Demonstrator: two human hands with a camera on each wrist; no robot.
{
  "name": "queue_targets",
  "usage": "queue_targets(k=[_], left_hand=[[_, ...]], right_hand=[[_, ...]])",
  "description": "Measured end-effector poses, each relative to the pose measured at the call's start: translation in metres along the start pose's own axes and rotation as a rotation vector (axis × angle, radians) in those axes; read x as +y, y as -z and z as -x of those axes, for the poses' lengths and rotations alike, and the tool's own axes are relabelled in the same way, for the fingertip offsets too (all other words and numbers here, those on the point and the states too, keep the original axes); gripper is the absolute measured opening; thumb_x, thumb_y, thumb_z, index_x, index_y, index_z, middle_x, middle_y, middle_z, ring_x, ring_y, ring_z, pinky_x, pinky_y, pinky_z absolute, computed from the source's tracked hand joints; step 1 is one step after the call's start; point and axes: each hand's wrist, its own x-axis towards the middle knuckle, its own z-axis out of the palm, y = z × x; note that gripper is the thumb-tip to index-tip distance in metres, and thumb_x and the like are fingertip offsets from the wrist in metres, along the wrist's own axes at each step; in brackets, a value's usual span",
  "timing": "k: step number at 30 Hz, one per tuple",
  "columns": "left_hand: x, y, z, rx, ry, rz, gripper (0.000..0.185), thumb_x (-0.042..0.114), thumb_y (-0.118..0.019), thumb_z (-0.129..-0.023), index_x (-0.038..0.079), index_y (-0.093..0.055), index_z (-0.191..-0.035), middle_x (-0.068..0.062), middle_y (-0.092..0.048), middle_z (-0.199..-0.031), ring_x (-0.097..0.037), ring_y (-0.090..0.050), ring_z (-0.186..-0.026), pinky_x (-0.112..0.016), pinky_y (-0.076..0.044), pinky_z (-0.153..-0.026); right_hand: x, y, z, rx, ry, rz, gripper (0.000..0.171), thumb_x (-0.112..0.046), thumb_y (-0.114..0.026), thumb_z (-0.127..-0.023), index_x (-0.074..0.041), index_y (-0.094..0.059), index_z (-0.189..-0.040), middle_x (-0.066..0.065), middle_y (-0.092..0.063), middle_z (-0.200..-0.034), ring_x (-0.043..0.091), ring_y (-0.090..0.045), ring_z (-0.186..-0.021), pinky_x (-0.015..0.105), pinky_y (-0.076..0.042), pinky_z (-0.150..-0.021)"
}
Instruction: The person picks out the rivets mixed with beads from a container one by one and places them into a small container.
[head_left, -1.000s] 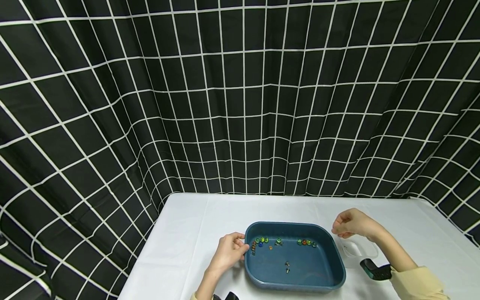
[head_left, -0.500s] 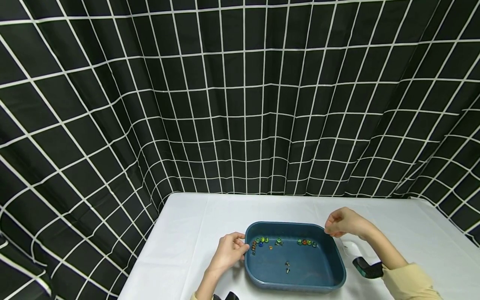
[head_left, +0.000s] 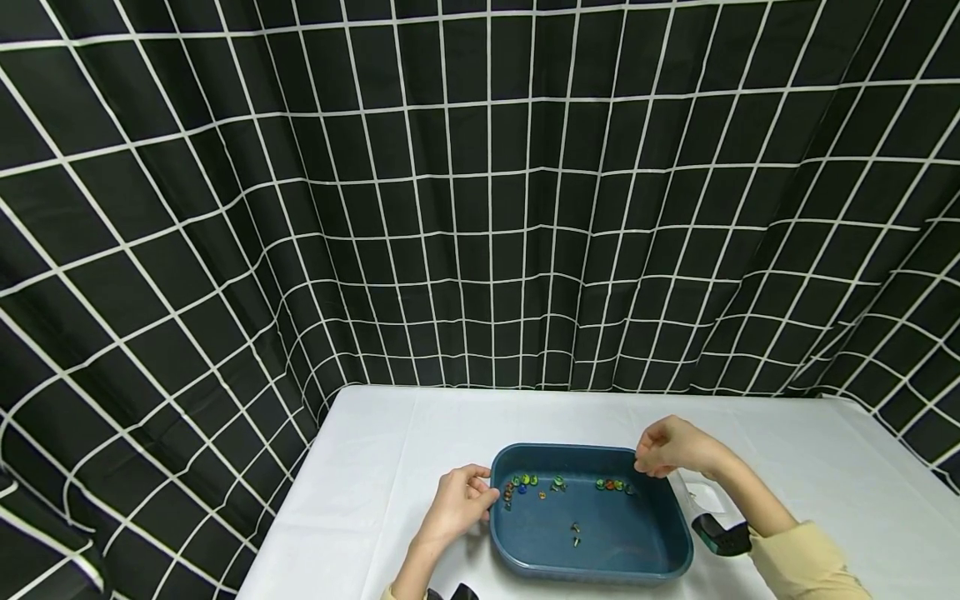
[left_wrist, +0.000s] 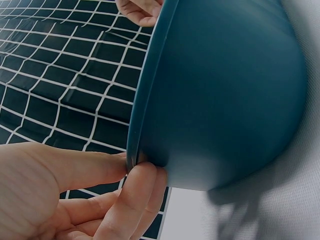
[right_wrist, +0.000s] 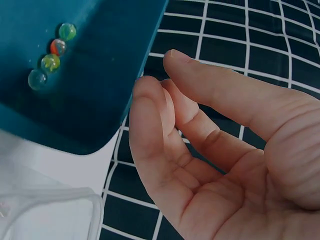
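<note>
On the white counter (head_left: 375,467) before you, the blue tub (head_left: 600,567) lies with its long axis left to right. Your left hand (head_left: 456,504) pinches its left rim; your right hand (head_left: 670,447) hovers loosely curled, holding nothing, at the far right corner. Marbles (head_left: 613,484) line the tub's far wall. Bare counter lies left and beyond; a clear lid (head_left: 705,497) sits just right.

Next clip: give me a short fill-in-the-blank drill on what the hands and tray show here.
1. The left hand grips the rim of the ____ tray.
2. The marbles lie ____ the tray.
3. The right hand holds ____.
4. The table is covered in ____ cloth.

Missing: teal; inside; nothing; white
</note>
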Motion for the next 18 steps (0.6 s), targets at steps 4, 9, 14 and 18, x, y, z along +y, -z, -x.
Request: queue_targets(k=[4,9,14,18], left_hand=[[0.001,0.0,0.0,0.0,0.003,0.003,0.029,-0.003,-0.066,-0.079,-0.015,-0.058,-0.105,-0.004,-0.057,-0.072,-0.013,-0.059,-0.051,-0.017,-0.046,-0.046],[0.001,0.0,0.0,0.002,0.004,-0.003,0.029,-0.003,-0.066,-0.079,-0.015,-0.057,-0.105,-0.004,-0.057,-0.071,-0.013,-0.059,-0.051,-0.017,-0.045,-0.046],[0.0,0.0,0.0,0.004,0.0,-0.007,0.03,-0.003,-0.066,-0.079,-0.015,-0.057,-0.105,-0.004,-0.057,-0.071,-0.013,-0.059,-0.05,-0.016,-0.045,-0.045],[0.0,-0.001,-0.001,0.007,-0.005,-0.007,0.03,-0.003,-0.066,-0.079,-0.016,-0.057,-0.105,-0.004,-0.057,-0.07,-0.016,-0.06,-0.05,-0.017,-0.045,-0.044]], right_hand=[[-0.001,-0.004,-0.003,-0.011,0.007,-0.016,0.012,-0.002,-0.068,-0.078,0.008,-0.061,-0.079,0.008,-0.064,-0.07,0.018,-0.06,-0.062,0.032,-0.054,-0.057],[-0.001,-0.009,-0.005,-0.023,-0.007,-0.026,0.01,0.003,-0.065,-0.076,0.01,-0.06,-0.08,0.011,-0.066,-0.075,0.02,-0.062,-0.066,0.035,-0.054,-0.059],[-0.001,-0.016,-0.008,-0.044,0.013,-0.042,0.009,0.004,-0.064,-0.077,0.01,-0.06,-0.081,0.013,-0.066,-0.076,0.023,-0.064,-0.068,0.039,-0.055,-0.061],[-0.002,-0.021,-0.01,-0.059,0.041,-0.042,0.008,0.002,-0.065,-0.077,0.009,-0.06,-0.079,0.012,-0.066,-0.073,0.023,-0.063,-0.065,0.038,-0.054,-0.06]])
